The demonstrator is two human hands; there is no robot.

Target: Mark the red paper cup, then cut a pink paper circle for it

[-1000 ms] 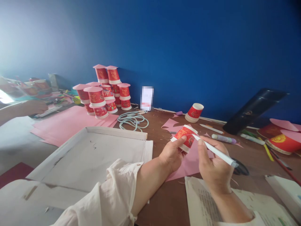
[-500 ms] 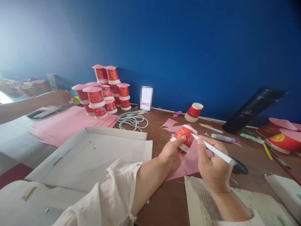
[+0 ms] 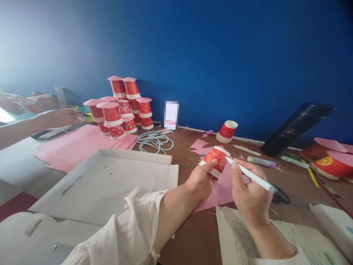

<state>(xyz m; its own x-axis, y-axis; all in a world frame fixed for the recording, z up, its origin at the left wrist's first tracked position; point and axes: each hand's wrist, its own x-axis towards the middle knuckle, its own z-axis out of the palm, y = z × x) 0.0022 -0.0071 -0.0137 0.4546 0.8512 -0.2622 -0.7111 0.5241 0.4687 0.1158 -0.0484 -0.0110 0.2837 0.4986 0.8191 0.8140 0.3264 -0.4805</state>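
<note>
My left hand [image 3: 200,180] grips a small red paper cup [image 3: 217,158] with a white rim, held upside down on a sheet of pink paper [image 3: 220,189]. My right hand [image 3: 249,195] pinches a white pen [image 3: 252,176], and the pen's tip touches the cup's side. Both hands sit above the brown table [image 3: 193,235], close together.
A stack of red cups with pink lids [image 3: 121,106] stands at the back, beside pink sheets [image 3: 74,145]. Another person's hand [image 3: 59,117] reaches in at the left. A white tray [image 3: 110,184], a pale cord [image 3: 156,141], a lone cup [image 3: 227,131], black scissors [image 3: 281,197], markers [image 3: 260,161] and a black flask [image 3: 296,127] lie around.
My hands hold the cup and pen almost unmoved. The other person's hand at the left rose toward the cup stack, then drew back slightly.
</note>
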